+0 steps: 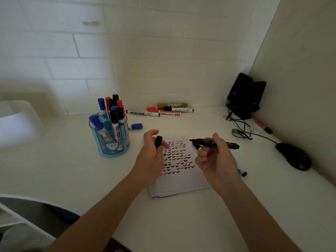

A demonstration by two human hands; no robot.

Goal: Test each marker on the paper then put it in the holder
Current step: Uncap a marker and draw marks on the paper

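one holder (112, 142), one paper (180, 182), one mouse (292, 156), two speakers (240, 91), one uncapped marker (230, 144)

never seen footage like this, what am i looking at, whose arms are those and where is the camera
There is no machine here. This is one picture from a wide-angle camera worn on a person's head, looking down at their own bare arms. The left hand pinches a black cap. The right hand holds the uncapped black marker, tip pointing left. Below them, on the white desk, lies paper covered with rows of coloured tick marks. To the left stands a blue holder with several markers in it, and more markers lie by the back wall. At the right are a black mouse and speakers.
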